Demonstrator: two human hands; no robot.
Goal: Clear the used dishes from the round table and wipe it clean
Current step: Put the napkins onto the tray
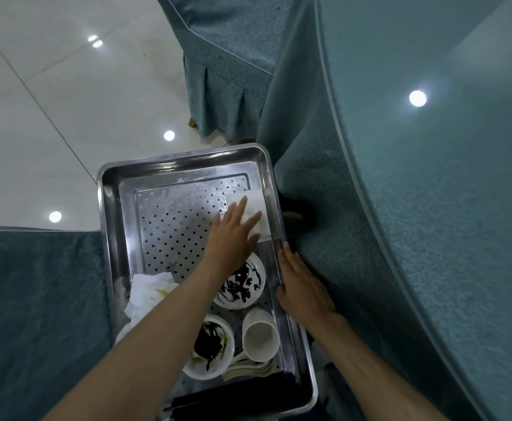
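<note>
The used dishes already sit in the stainless steel tray [105, 208], crowded toward its 6 o'clock end so the perforated floor toward 12 is bare: a sauce-smeared plate [245, 291] near the middle, a bowl with dark sauce [210, 347] nearer me, a white cup [260, 335] lying tilted at the bowl's 3 o'clock, spoons [248, 370] and black chopsticks [224, 401] at the very near edge, and a crumpled stained napkin [146, 296] at 8 o'clock. The tray is parked just beside the round table [430, 192], which lies at its 3 o'clock, blue cloth hanging down against the tray's rim, so I judge the clearing is done and the wiping is what is left. That is why my left hand [236, 233] reaches across the plate to the folded white cloth [259, 205] in the 1 o'clock corner: the fingers are straight and fanned, lying on top of the cloth, not curled round it, and the thumb side is hidden so I cannot tell if it has caught an edge. My right hand [301, 287] lies flat and open along the tray's 3 o'clock rim, fingers together and pointing toward 12, holding nothing; I take it to be steadying the tray
</note>
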